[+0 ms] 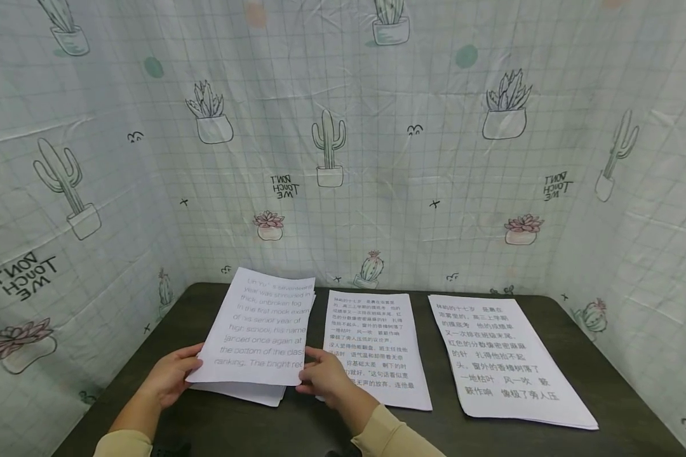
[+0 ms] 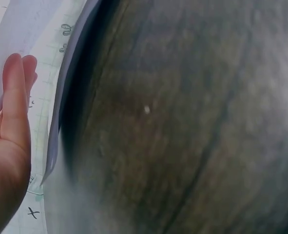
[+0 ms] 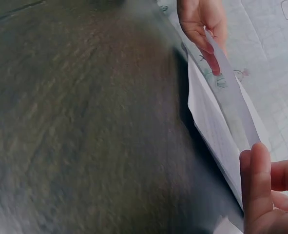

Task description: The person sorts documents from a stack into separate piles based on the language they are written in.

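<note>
Head view: I hold one sheet [image 1: 258, 330] of English text tilted up over the left stack [image 1: 246, 390], at the near left of the dark counter [image 1: 606, 368]. My left hand [image 1: 168, 374] pinches the sheet's near left corner and my right hand [image 1: 326, 377] pinches its near right corner, so the page stays taut and its far edge stands clear of the paper beneath. Gripping both lower corners keeps the thin sheet from sagging, as I judge it, and leaves the print facing me.

Right wrist view: the sheet runs edge-on between my two hands, its near corner passing behind my right fingers [image 3: 260, 195]; a dark gap separates it from the stack lying flat on the counter.

Left wrist view: only my left fingers [image 2: 14, 92] show, laid straight along the paper; the thumb is hidden.

To the right lie two further stacks of Chinese text, the middle stack [image 1: 371, 346] just beside my right hand and the right stack [image 1: 503, 355] apart from it, in larger print. A cactus-print cloth [image 1: 343, 127] walls in the counter on three sides.
</note>
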Demonstrator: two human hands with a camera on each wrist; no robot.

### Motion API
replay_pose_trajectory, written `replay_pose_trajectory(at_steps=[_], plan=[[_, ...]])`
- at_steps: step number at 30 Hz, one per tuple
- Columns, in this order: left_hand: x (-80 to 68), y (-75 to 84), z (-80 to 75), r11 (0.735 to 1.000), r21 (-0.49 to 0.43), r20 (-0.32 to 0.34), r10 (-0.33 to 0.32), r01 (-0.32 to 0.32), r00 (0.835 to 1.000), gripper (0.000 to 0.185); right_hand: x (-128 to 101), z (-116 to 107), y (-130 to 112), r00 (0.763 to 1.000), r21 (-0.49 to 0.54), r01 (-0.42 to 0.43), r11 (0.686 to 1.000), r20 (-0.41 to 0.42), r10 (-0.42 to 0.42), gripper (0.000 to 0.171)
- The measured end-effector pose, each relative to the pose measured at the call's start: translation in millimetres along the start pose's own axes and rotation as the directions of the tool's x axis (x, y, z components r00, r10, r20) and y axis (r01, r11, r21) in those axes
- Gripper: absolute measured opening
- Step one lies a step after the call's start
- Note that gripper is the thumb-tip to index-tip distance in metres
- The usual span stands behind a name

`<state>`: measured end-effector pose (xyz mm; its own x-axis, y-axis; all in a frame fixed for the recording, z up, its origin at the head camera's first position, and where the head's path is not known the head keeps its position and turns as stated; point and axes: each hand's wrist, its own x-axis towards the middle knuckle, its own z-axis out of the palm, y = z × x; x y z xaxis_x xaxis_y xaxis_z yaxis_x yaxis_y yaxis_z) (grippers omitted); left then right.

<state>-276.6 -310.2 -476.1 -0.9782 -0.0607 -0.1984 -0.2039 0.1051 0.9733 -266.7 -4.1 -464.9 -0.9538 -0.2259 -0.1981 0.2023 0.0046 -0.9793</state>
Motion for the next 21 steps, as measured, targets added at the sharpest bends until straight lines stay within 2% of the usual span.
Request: replay_pose_trajectory(at_steps=[12, 21], plan=[[4.1, -8.1, -4.0, 1.0, -0.015, -0.058, -0.018, 0.017, 0.998, 0.053, 5.5, 11.1, 7.2, 1.0, 0.006, -0.012, 1.0, 0.006, 0.012, 0.061], [3.4, -10.4, -4.5, 0.998, 0.041, -0.09, -0.041, 0.045, 0.995, 0.052, 7.2, 13.3, 10.9, 0.998, -0.044, -0.049, 0.998, 0.029, 0.051, 0.06]])
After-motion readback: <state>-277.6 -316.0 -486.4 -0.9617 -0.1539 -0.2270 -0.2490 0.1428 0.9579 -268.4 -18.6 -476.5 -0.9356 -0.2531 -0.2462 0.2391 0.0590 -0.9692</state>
